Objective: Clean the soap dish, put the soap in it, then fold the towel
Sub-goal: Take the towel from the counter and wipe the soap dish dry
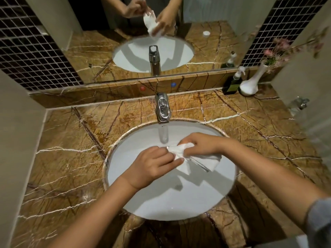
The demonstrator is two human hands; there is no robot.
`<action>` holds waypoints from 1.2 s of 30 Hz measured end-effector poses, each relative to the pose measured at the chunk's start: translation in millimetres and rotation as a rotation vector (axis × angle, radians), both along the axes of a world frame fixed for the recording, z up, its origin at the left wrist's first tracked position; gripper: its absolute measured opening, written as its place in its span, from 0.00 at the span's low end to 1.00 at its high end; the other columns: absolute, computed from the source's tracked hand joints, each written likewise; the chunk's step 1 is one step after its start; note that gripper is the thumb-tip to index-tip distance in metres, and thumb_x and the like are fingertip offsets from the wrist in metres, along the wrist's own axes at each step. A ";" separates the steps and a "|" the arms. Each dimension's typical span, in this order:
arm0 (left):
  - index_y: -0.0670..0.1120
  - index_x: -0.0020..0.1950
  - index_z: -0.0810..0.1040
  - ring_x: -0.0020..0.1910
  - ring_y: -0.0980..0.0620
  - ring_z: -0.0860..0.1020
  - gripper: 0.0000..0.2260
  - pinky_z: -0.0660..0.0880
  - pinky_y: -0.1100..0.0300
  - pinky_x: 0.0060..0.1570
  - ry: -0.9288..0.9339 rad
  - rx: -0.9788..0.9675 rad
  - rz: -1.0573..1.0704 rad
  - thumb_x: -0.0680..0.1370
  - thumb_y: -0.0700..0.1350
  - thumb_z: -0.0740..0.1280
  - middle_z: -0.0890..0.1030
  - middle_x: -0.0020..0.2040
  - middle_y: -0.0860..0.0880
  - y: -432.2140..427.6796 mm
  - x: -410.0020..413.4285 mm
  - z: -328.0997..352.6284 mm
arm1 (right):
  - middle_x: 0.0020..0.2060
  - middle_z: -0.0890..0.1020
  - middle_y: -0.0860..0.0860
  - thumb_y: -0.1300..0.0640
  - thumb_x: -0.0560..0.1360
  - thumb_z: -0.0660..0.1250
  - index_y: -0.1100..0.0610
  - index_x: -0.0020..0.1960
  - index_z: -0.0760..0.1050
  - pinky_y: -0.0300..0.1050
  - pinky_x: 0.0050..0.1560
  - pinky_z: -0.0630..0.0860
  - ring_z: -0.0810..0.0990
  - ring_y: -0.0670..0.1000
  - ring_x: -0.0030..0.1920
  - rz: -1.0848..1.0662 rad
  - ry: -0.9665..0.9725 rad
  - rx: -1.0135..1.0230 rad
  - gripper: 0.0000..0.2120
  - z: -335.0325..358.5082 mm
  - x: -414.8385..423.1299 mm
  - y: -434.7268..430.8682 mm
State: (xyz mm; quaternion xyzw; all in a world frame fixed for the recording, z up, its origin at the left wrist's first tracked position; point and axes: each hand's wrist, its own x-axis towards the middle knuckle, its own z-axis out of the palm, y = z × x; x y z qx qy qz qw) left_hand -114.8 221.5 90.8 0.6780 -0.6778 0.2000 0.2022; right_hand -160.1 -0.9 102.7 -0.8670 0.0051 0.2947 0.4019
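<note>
Both hands are over the white sink basin (161, 199). My right hand (202, 144) is closed on a crumpled white cloth (180, 151) that hangs down to the right. A clear, thin-edged piece, possibly the soap dish (200, 164), shows under the cloth, mostly hidden. My left hand (152, 165) grips the cloth's left end, with the fingers pressed against it. No soap is visible near the hands. The mirror shows the same hands wrapped around the white bundle.
A chrome tap (162, 109) stands behind the basin on the brown marble counter (71, 158). At the back right are a dark pump bottle (232, 84) and a white vase with pink flowers (250, 85). A clear glass fitting (298, 104) juts from the right wall. The mirror shows a small white round thing (206, 33).
</note>
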 end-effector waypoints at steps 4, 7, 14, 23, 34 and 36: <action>0.43 0.52 0.85 0.35 0.47 0.78 0.08 0.70 0.56 0.28 0.034 0.001 0.117 0.77 0.36 0.67 0.82 0.37 0.47 8.5 16.2 -3.5 | 0.43 0.81 0.62 0.60 0.72 0.66 0.62 0.47 0.79 0.50 0.45 0.69 0.76 0.54 0.42 -0.143 0.116 0.097 0.06 -32.1 -24.9 -0.5; 0.43 0.51 0.85 0.35 0.45 0.80 0.09 0.72 0.55 0.27 0.039 0.022 0.156 0.77 0.36 0.66 0.81 0.36 0.46 11.6 22.3 -7.5 | 0.36 0.75 0.54 0.54 0.68 0.66 0.66 0.44 0.76 0.47 0.42 0.64 0.73 0.49 0.38 -0.260 0.150 0.187 0.14 -37.4 -38.9 1.4; 0.44 0.68 0.70 0.35 0.46 0.81 0.21 0.79 0.51 0.30 0.207 -0.104 0.299 0.76 0.40 0.70 0.83 0.38 0.45 13.6 32.7 -6.6 | 0.43 0.84 0.54 0.63 0.72 0.66 0.56 0.48 0.82 0.35 0.42 0.72 0.79 0.45 0.40 -0.514 -0.041 0.319 0.08 -25.8 -48.0 -5.5; 0.45 0.68 0.68 0.37 0.45 0.82 0.20 0.80 0.51 0.33 0.279 -0.113 0.255 0.77 0.41 0.67 0.83 0.40 0.44 9.0 25.3 -12.9 | 0.38 0.84 0.39 0.59 0.71 0.67 0.41 0.49 0.79 0.32 0.31 0.75 0.81 0.39 0.34 -0.518 -0.341 0.332 0.14 5.8 -28.9 27.0; 0.45 0.52 0.78 0.38 0.46 0.79 0.05 0.77 0.52 0.32 0.409 -0.063 0.331 0.80 0.43 0.63 0.81 0.39 0.47 13.5 10.6 -40.4 | 0.40 0.72 0.45 0.46 0.69 0.59 0.30 0.65 0.65 0.45 0.39 0.73 0.75 0.47 0.39 -0.269 -0.531 -0.102 0.25 -26.5 -59.4 28.9; 0.44 0.47 0.80 0.37 0.46 0.78 0.07 0.76 0.52 0.31 0.416 -0.050 0.347 0.80 0.43 0.63 0.80 0.38 0.47 14.3 6.5 -45.4 | 0.40 0.72 0.45 0.47 0.69 0.59 0.29 0.65 0.64 0.44 0.39 0.72 0.76 0.48 0.38 -0.275 -0.513 -0.136 0.26 -34.8 -65.2 25.8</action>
